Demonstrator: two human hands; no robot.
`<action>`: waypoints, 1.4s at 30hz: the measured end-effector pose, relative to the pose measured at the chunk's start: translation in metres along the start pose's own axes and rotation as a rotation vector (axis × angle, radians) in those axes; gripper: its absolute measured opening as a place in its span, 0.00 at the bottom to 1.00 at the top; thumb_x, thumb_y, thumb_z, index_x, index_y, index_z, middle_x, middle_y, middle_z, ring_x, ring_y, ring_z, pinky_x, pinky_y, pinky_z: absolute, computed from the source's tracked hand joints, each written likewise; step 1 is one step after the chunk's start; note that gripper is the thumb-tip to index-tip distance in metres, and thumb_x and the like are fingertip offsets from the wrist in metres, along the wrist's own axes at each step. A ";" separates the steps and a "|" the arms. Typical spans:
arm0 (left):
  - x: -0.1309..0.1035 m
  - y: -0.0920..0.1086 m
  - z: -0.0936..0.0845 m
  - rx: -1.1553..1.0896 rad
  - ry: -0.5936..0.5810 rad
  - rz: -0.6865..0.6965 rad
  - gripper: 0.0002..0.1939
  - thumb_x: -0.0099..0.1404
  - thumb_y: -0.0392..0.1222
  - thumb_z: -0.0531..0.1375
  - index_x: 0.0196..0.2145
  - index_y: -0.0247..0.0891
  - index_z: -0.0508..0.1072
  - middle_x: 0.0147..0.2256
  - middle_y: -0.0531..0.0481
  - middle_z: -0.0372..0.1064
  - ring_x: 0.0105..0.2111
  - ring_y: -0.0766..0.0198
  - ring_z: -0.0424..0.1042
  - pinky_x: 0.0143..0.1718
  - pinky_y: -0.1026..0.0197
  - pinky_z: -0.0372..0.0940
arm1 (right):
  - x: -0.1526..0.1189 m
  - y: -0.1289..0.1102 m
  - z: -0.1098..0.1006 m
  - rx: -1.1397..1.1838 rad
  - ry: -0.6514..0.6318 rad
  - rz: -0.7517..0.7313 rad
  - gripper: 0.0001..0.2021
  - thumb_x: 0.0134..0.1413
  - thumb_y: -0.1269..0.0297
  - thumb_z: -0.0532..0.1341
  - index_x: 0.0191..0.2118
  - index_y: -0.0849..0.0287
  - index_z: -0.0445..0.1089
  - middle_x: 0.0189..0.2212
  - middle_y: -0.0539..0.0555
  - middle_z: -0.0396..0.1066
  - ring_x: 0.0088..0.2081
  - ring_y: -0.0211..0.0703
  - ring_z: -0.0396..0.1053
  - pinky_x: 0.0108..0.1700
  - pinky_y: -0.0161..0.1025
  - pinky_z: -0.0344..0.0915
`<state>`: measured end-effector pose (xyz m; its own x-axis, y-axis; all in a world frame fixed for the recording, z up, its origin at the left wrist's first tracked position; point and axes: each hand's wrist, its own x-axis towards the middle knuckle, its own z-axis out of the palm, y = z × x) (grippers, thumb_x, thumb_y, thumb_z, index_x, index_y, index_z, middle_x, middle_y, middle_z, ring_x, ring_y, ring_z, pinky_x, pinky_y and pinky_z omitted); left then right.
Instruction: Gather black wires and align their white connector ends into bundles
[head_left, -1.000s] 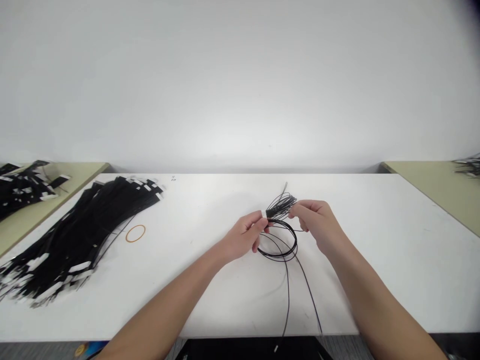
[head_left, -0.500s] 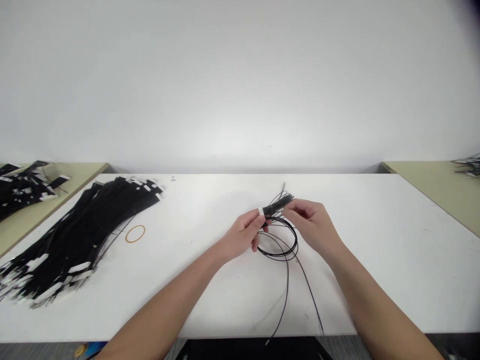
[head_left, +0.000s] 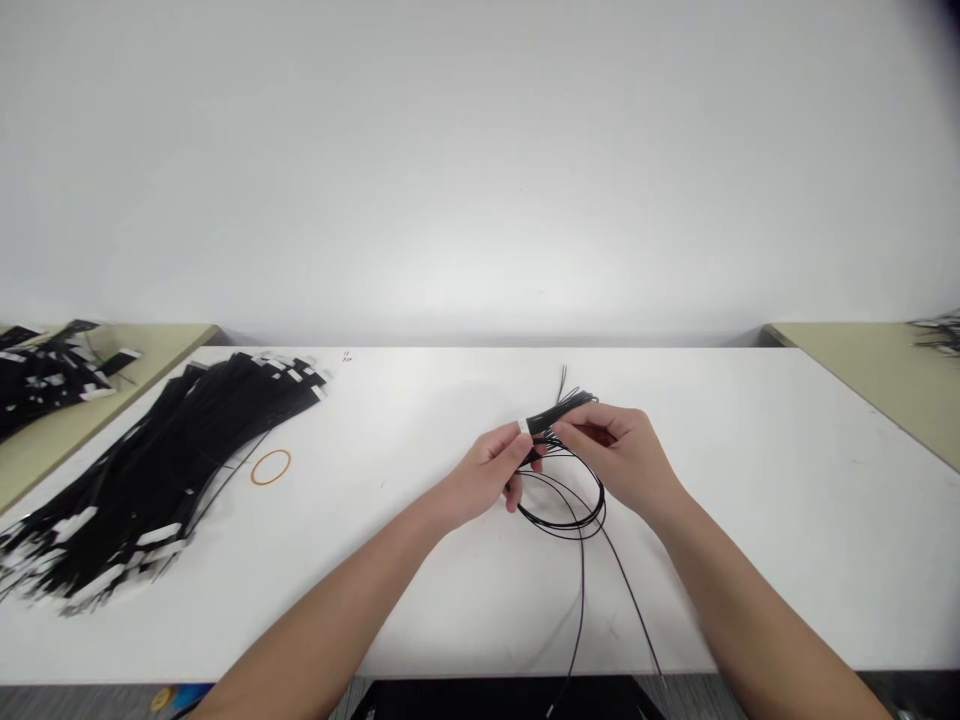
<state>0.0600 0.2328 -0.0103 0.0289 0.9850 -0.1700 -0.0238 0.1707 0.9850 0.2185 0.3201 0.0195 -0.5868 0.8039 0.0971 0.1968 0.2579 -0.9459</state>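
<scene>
My left hand is closed round a bundle of thin black cables at its white band. My right hand pinches the loose ends of the bundle, its thumb and fingertips together among the strands. Below the hands hangs a round coil of black cable, and two long cable ends trail down from it past the table's front edge. Several thin strands stick up above the bundle.
A large pile of black cables with white tags covers the left of the white table. Beside it lies an orange ring. More cables rest on the beige side tables at left and right.
My right hand has moved slightly left and down onto the bundle's strands. The coil and its trailing ends have shifted a little right and down.
</scene>
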 end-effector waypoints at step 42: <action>-0.002 0.000 -0.012 -0.781 -0.185 -0.090 0.22 0.59 0.64 0.50 0.36 0.42 0.59 0.32 0.60 0.64 0.11 0.82 0.51 0.20 0.68 0.58 | -0.002 0.009 0.017 -0.114 -0.255 -0.403 0.06 0.55 0.68 0.59 0.38 0.56 0.71 0.37 0.52 0.73 0.39 0.39 0.70 0.41 0.36 0.67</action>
<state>0.0482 0.2309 -0.0103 0.2275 0.9582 -0.1733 -0.7027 0.2848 0.6520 0.2084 0.3117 0.0052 -0.8046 0.4753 0.3559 -0.0087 0.5899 -0.8074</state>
